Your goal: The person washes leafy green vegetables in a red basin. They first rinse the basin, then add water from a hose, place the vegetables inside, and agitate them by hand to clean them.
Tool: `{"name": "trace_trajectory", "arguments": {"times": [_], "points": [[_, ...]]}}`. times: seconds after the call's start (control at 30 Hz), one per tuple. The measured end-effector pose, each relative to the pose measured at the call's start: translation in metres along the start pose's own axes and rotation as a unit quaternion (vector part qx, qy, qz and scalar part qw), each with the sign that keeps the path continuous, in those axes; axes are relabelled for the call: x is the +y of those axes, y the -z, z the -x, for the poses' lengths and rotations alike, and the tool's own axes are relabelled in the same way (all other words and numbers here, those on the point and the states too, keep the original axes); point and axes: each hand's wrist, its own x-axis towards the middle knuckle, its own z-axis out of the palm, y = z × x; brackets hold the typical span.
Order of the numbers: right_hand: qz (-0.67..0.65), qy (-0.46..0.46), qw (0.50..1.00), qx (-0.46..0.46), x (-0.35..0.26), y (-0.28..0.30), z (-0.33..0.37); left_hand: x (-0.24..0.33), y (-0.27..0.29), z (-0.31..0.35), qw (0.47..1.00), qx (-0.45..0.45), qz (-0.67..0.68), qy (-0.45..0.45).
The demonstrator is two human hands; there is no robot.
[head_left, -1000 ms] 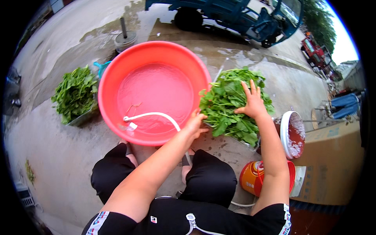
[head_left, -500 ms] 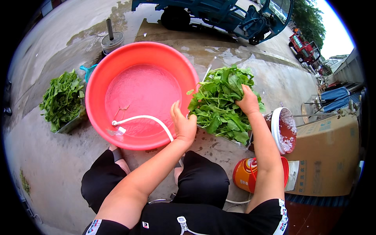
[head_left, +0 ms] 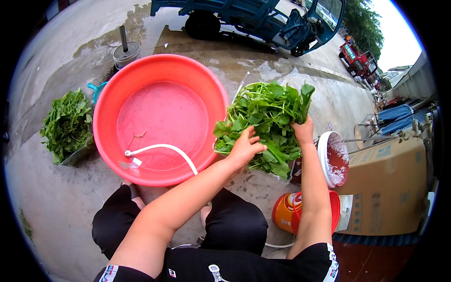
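A heap of leafy greens fills a clear container to the right of the red tub. My right hand grips a bunch at the heap's right side, with leaves standing up above it and its fingertips hidden among them. At the heap's front left, my left hand lies against the leaves, its fingers stretched out and apart, holding nothing. The big red tub contains shallow water. A white hose runs over its near rim and ends inside, beside a few loose stems.
A second container of leafy greens stands left of the tub, near a blue scoop. At my right are a white-rimmed bucket, an orange bucket and a cardboard box. A blue three-wheeled truck stands beyond.
My left hand has moved right, from above the tub's rim onto the greens. My right hand has come lower along the heap's right side, and the leaves there now stand up.
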Motion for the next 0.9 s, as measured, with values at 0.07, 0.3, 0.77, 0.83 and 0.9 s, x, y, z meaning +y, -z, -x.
{"name": "trace_trajectory", "arguments": {"times": [0.07, 0.3, 0.77, 0.83, 0.9], "points": [[-0.011, -0.010, 1.000, 0.021, 0.009, 0.005, 0.002, 0.006, -0.007, -0.022, 0.999, -0.015, 0.031, -0.020], [-0.036, 0.051, 0.996, 0.057, -0.007, 0.021, 0.034, 0.009, -0.026, -0.068, 0.991, -0.116, 0.004, -0.064], [-0.231, 0.190, 0.954, 0.031, -0.117, 0.025, 0.024, 0.107, -0.038, -0.017, 0.961, -0.105, 0.044, -0.253], [-0.421, 0.122, 0.899, -0.020, -0.140, 0.011, 0.014, 0.124, -0.015, -0.010, 0.961, -0.096, 0.049, -0.253], [-0.493, 0.110, 0.860, -0.079, -0.171, -0.018, 0.006, 0.138, 0.010, -0.002, 0.962, -0.080, 0.027, -0.259]]}}
